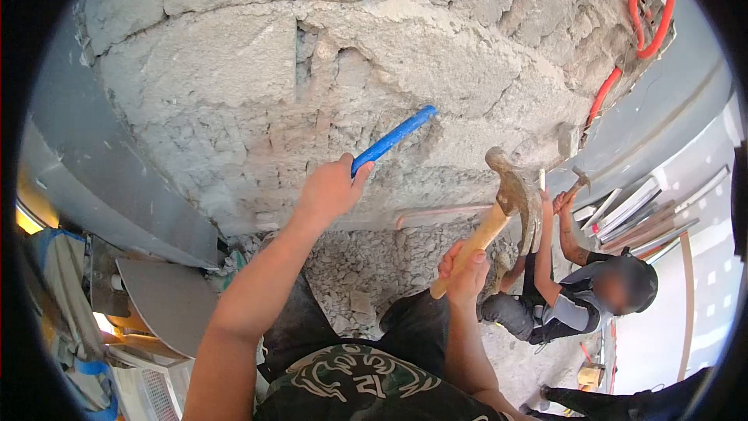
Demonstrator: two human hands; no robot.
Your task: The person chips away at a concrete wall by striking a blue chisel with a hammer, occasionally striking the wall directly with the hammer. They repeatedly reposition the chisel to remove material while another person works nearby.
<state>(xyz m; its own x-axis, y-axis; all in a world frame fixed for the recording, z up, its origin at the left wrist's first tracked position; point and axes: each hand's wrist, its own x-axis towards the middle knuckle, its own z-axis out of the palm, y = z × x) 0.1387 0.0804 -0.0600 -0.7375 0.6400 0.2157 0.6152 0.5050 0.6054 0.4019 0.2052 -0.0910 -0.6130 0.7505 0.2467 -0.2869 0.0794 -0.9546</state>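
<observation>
evidently the left hand (331,191) is curled round a blue chisel (394,140) (its tip at the rough wall (226,101)), the right hand (465,271) closed on a claw hammer's wooden handle (475,249).

The floor (506,343) carries broken rubble (347,288), heaped along the wall's base (312,222).

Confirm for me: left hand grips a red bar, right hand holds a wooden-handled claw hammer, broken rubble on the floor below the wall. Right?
One error: the bar in the left hand is blue, not red; the head view shows it. The right hand does hold the claw hammer, and rubble lies below the wall.
</observation>
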